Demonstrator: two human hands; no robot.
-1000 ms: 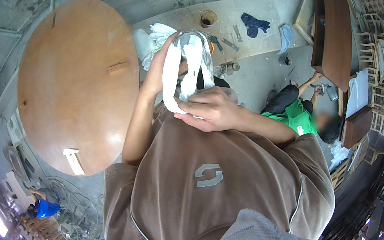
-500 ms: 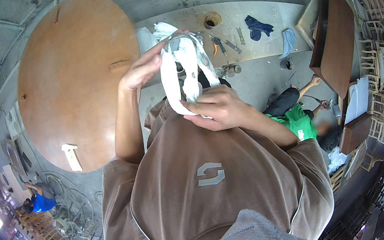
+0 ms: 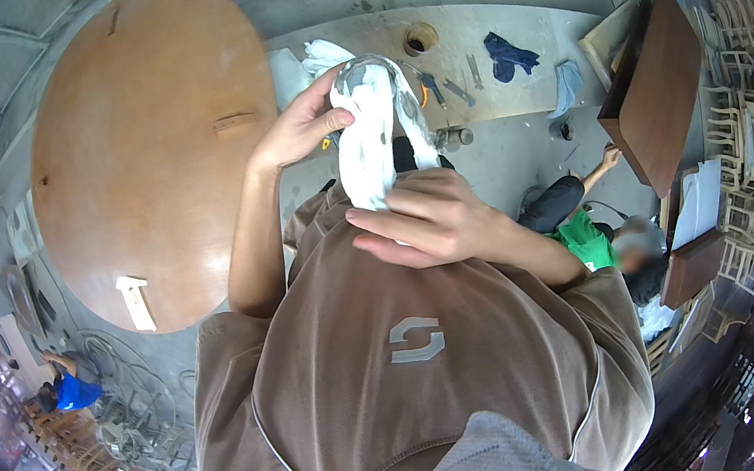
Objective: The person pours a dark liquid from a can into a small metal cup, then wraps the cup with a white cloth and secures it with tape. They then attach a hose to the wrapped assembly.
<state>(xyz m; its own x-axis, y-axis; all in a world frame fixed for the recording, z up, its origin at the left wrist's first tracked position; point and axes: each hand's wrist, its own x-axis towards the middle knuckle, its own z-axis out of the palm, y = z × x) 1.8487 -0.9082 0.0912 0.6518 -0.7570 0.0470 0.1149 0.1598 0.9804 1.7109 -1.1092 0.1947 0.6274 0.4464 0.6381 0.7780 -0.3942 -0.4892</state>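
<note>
In front of my chest is a white, looped, cloth-like item (image 3: 367,152) with grey smudges and a grey, stained upper end. I cannot make out exactly what it is. My left hand (image 3: 304,128) grips its upper left side, thumb on the front and fingers behind. At its lower end is my right hand (image 3: 428,215), fingers bent and pressed against the white band, with the fingertips partly hidden. The item hangs upright between both hands.
A large round wooden tabletop (image 3: 155,163) stands at the left. On the bench (image 3: 353,32) ahead lie a brown pot (image 3: 419,38), orange-handled pliers (image 3: 423,88), a dark blue cloth (image 3: 510,56) and a light blue cloth (image 3: 567,87). A person in green (image 3: 585,239) works at the right beside brown wooden panels (image 3: 657,89).
The looped white item has shifted slightly right and its strands have drawn closer together. My right hand has moved slightly down, its fingers straighter. My left thumb now lies across the item's front.
</note>
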